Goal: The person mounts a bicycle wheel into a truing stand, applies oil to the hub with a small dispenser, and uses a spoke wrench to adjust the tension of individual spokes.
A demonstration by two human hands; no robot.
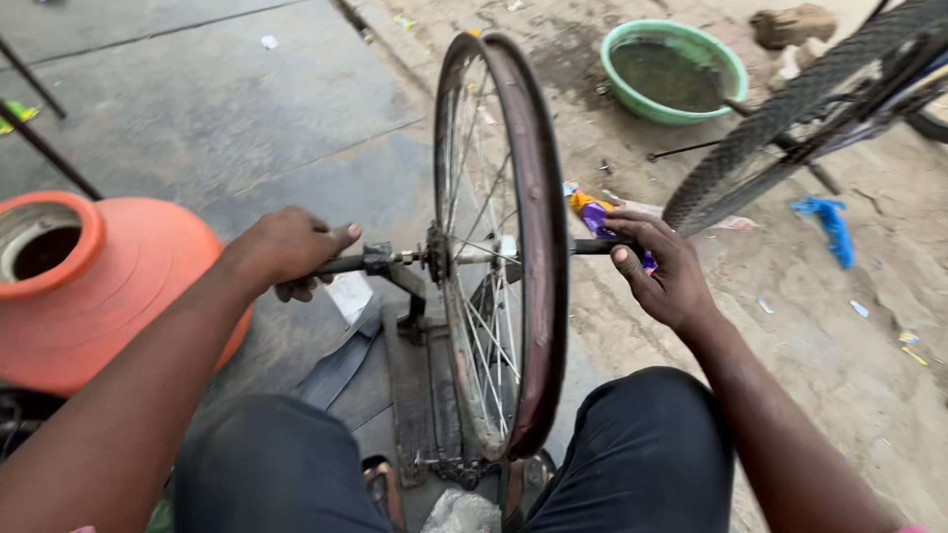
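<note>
A bare bicycle wheel rim (538, 247) with thin spokes stands upright on a dark metal stand (425, 385) between my knees. My left hand (291, 247) is closed around the tool handle or axle bar (360, 264) sticking out on the wheel's left side. My right hand (662, 271) grips the dark bar (592, 247) that pokes out on the wheel's right side, at hub height. The hub itself is partly hidden behind the spokes.
A large orange clay pot (109, 286) sits at the left. A green basin (671, 74) of murky water stands on the dirt at the back right, beside a tyred bicycle wheel (790, 118). A blue rag (829, 222) and scraps lie on the ground.
</note>
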